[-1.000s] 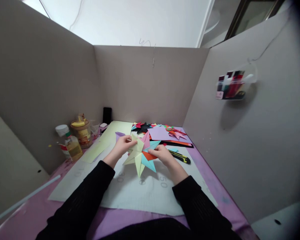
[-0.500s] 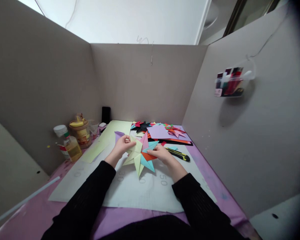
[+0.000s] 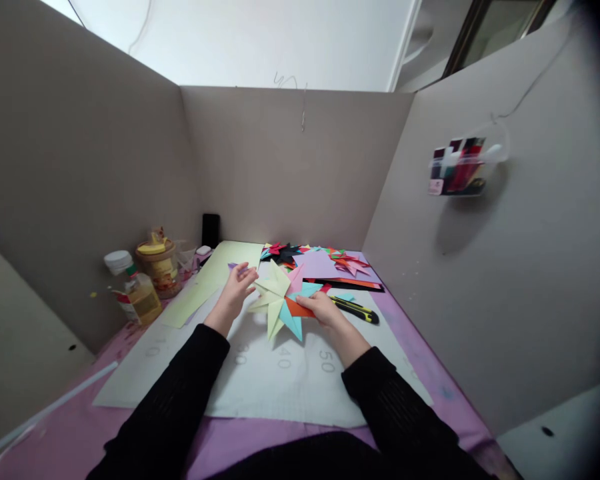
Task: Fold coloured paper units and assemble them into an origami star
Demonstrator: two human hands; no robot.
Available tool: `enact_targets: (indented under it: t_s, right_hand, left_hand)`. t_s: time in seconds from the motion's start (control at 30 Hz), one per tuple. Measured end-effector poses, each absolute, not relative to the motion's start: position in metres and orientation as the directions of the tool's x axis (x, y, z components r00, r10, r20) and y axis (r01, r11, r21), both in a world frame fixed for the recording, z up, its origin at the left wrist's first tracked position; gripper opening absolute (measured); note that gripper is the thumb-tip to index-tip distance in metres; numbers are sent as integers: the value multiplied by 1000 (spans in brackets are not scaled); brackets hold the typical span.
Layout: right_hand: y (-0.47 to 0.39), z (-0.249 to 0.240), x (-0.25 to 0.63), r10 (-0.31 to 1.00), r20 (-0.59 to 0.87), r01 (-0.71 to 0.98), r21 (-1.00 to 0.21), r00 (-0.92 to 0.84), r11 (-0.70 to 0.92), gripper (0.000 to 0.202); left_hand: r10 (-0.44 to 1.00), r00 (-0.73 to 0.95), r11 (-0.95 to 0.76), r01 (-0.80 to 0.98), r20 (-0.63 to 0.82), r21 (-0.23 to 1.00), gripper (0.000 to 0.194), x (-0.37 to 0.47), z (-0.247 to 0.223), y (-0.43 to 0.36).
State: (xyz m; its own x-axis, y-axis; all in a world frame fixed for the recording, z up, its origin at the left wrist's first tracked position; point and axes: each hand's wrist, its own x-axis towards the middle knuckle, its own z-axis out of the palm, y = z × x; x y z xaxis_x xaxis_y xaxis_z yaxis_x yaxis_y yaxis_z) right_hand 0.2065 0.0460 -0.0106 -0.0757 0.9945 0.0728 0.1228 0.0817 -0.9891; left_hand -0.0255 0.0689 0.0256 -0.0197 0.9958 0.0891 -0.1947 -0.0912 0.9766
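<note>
A folded paper star (image 3: 275, 300) with pale yellow, pink, light blue and orange points is held up over the white sheet. My right hand (image 3: 325, 312) pinches it at its right side, by the orange and blue points. To the star's left is my left hand (image 3: 236, 293), fingers apart and holding nothing, close to the pale yellow points. Part of a purple paper piece (image 3: 234, 266) shows behind my left fingers. Just beyond my right hand lies a black and yellow utility knife (image 3: 356, 310).
A white sheet with printed numbers (image 3: 275, 393) covers much of the pink-covered table. At the back right are folded paper stars (image 3: 285, 253) and purple paper (image 3: 320, 264). A bottle of yellowish liquid (image 3: 145, 301) and a brown-yellow container (image 3: 159, 267) stand left. Grey panels (image 3: 295, 167) surround the table.
My left hand has let go of the star's upper left and opened beside it. The star, still in my right hand, has turned a little and tilted.
</note>
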Motion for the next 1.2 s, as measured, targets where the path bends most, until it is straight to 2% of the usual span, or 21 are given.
enact_targets:
  t_s: [0.13, 0.2, 0.33, 0.47, 0.63, 0.8, 0.87, 0.93, 1.0, 1.03, 1.1, 1.13, 1.2]
  right_hand:
    - [49, -9, 207, 1000, -2, 56, -998, 29, -3, 45]
    - [48, -8, 206, 1000, 12, -18, -1000, -26, 11, 40]
    - [47, -9, 203, 992, 33, -116, -993, -122, 19, 39]
    - [45, -6, 204, 990, 67, -25, -998, -126, 64, 37]
    - [38, 5, 211, 978, 69, 146, -984, -199, 100, 32]
    - [39, 3, 211, 950, 57, 260, -955, -308, 142, 32]
    - [40, 0, 209, 960, 86, 296, -941, -265, 166, 29]
    - [39, -2, 204, 973, 224, 408, -885, -50, 225, 27]
    - [33, -2, 197, 874, 468, 582, -750, 132, 314, 23]
    - [29, -1, 193, 801, 583, 663, -655, 137, 363, 21]
    - [20, -1, 183, 736, 672, 724, -471, -76, 505, 22]
    - [16, -1, 177, 726, 663, 730, -403, -182, 552, 23]
    - [10, -2, 167, 722, 629, 754, -316, -288, 576, 30]
  left_hand:
    - [975, 220, 76, -156, -41, 985, 64, -29, 21, 62]
    - [937, 341, 130, -130, -79, 983, 62, -27, 20, 57]
    - [886, 453, 194, -174, -97, 965, 46, -22, 19, 52]
    - [824, 557, 262, -214, -103, 941, 35, -31, 16, 53]
    - [739, 669, 312, -228, -85, 922, 43, -42, 12, 53]
    - [775, 601, 374, -188, -195, 908, 36, -31, 5, 48]
    - [803, 545, 398, -192, -240, 897, 33, -24, 2, 46]
    - [832, 492, 406, -225, -256, 886, 31, -19, 0, 47]
    - [852, 452, 413, -273, -263, 869, 29, -14, -3, 48]
    - [862, 435, 411, -301, -259, 861, 28, -12, -4, 49]
    - [879, 413, 396, -356, -238, 846, 27, -8, -6, 50]
    - [882, 413, 392, -376, -227, 840, 26, -6, -7, 50]
    - [879, 424, 395, -394, -217, 830, 26, -2, -7, 48]
